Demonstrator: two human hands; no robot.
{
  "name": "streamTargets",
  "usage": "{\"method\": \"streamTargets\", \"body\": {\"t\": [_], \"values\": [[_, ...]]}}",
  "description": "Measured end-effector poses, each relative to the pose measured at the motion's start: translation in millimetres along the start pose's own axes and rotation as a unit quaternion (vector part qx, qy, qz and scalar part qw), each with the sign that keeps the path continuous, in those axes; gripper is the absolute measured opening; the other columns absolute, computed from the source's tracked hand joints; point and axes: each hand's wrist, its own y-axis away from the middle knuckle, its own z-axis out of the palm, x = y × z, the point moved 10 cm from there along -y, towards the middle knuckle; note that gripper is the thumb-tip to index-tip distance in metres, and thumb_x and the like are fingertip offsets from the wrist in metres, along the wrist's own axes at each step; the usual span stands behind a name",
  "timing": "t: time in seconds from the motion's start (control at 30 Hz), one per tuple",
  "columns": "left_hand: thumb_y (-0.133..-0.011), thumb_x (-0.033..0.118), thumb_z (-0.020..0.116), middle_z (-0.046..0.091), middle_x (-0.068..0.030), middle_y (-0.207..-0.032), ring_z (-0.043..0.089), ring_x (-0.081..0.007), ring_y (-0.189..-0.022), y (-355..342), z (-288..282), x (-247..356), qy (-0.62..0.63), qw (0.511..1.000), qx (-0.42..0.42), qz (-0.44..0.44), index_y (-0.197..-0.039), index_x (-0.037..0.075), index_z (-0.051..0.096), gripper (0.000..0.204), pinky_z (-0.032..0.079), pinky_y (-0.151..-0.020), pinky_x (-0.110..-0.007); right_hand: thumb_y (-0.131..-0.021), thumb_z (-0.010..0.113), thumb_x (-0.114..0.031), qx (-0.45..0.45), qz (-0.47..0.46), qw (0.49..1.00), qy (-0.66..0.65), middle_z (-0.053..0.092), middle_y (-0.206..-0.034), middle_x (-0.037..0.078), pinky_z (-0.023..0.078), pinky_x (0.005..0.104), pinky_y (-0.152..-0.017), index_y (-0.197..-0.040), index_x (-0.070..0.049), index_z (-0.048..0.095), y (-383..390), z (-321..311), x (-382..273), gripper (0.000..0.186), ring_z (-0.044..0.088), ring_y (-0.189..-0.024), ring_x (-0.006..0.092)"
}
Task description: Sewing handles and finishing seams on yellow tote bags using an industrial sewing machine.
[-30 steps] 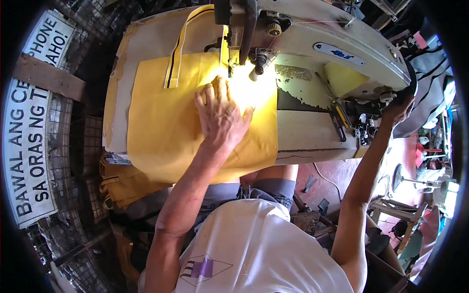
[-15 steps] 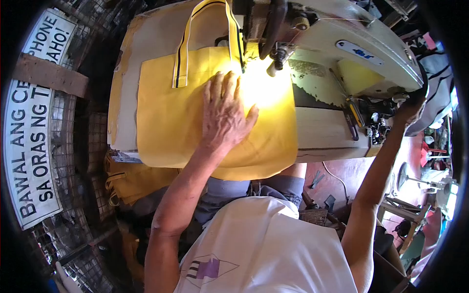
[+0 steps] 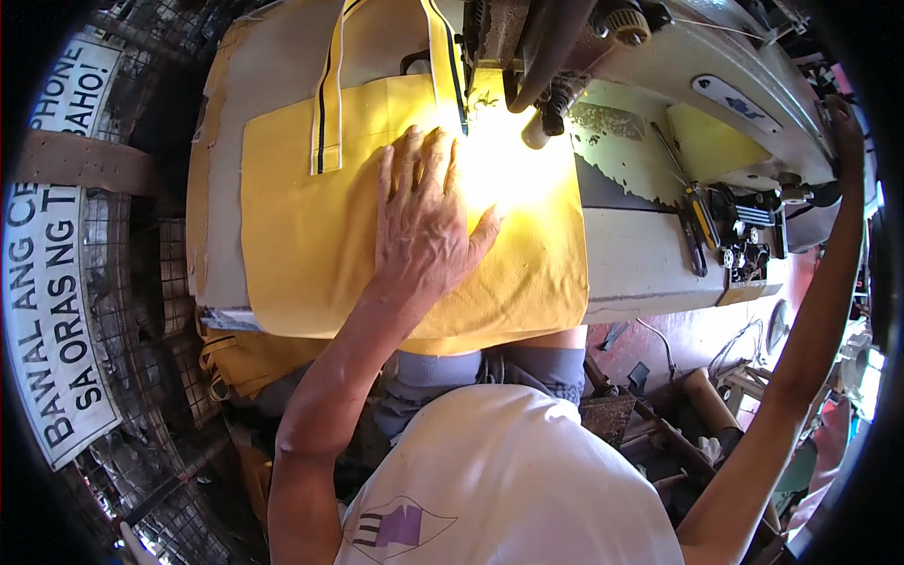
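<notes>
A yellow fabric panel (image 3: 311,245) lies on the sewing machine's bed, a striped strap loop (image 3: 329,104) on its upper part, one end under the bright needle area. My left hand (image 3: 424,217) is spread on the panel, fingertips left of the glare. Up at the far right my right hand (image 3: 843,122) is curled on the handwheel at the end of the machine head (image 3: 716,56); its fingers are small and dark. The lamp's glare hides the presser foot and stitches.
Pliers (image 3: 694,247) and a yellow-handled screwdriver (image 3: 699,209) lie by a bobbin winder (image 3: 749,259). More yellow fabric (image 3: 254,367) hangs over my lap. A wire grid wall with signboards (image 3: 42,301) stands left; a fan (image 3: 780,325) and clutter are lower right.
My right hand has moved up the handwheel. The strap end and needle area have shifted slightly right in the view along with the machine. My left hand stays spread on the fabric.
</notes>
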Motion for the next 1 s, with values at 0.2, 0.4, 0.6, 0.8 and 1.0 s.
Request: {"method": "streamTargets", "body": {"t": [0.2,0.4,0.6,0.8,1.0], "values": [[-0.078,0.034,0.067,0.042,-0.0164,-0.137,0.035,-0.0373,-0.131,-13,8,-10,0.024,0.999,-0.028,0.002,-0.13,-0.004,0.047,0.067,0.024,-0.113,-0.054,-0.096,0.048,-0.022,-0.056,-0.138,0.968,0.2,0.063,-0.117,0.017,0.044,0.0348,-0.093,-0.127,-0.003,0.056,15,21,-21,0.037,0.06,-0.107,0.029],[-0.077,0.032,0.068,0.045,-0.0162,-0.134,0.038,-0.0343,-0.129,-19,0,-12,0.001,1.0,-0.02,0.015,-0.125,-0.003,0.052,0.062,0.027,-0.111,-0.051,-0.091,0.059,-0.038,-0.058,0.058,0.995,-0.053,0.065,-0.102,0.009,0.045,0.0306,-0.084,-0.119,-0.003,0.063,21,19,-5,0.044,0.059,-0.091,0.0182],[-0.076,0.025,0.07,0.049,-0.0156,-0.125,0.042,-0.0295,-0.128,-31,-1,-22,0.037,0.995,-0.05,0.08,-0.118,-0.001,0.055,0.052,0.028,-0.111,-0.049,-0.091,0.06,-0.043,-0.061,0.165,0.973,-0.152,0.065,-0.098,0.007,0.046,0.0285,-0.079,-0.116,-0.002,0.064,40,22,-14,0.048,0.059,-0.084,0.0147],[-0.077,0.024,0.071,0.048,-0.0173,-0.132,0.038,-0.0303,-0.134,-28,-4,-21,0.041,0.994,-0.02,0.102,-0.123,-0.002,0.052,0.056,0.023,-0.115,-0.048,-0.091,0.058,-0.022,-0.063,-0.166,0.978,0.108,0.066,-0.107,0.016,0.048,0.0331,-0.085,-0.127,-0.005,0.058,22,20,-47,0.04,0.063,-0.094,0.027],[-0.082,0.028,0.067,0.043,-0.0168,-0.142,0.033,-0.0313,-0.138,-31,7,-27,0.051,0.992,-0.06,0.096,-0.128,-0.003,0.05,0.059,0.02,-0.117,-0.048,-0.094,0.049,-0.014,-0.093,-0.277,0.869,0.398,0.061,-0.12,0.019,0.049,0.0363,-0.089,-0.13,-0.008,0.056,71,27,-54,0.037,0.062,-0.106,0.0335]]}}
